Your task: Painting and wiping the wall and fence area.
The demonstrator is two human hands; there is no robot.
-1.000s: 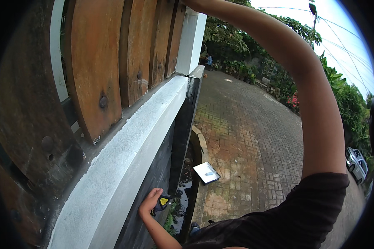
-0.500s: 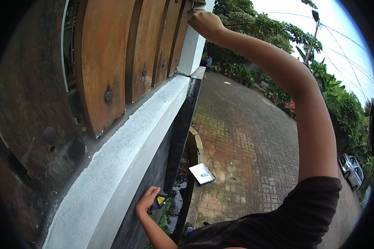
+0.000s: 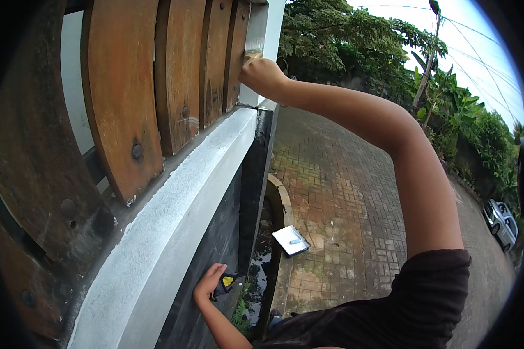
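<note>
We noted the right hand (image 3: 263,77) with its grip wrapped round a brush (image 3: 253,56), bristles up, at the white post (image 3: 274,29) beside the wooden slats (image 3: 183,75). The left hand (image 3: 208,284) was at the dark wall (image 3: 222,224), by a black-and-yellow item (image 3: 227,280); whether its grip held this, we could not tell. A flat white object (image 3: 283,235) lay below.

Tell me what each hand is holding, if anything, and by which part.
The right hand grips a brush below its bristles, the rest hidden in the fist. The left hand is beside a black-and-yellow thing; whether it holds that cannot be told.
</note>
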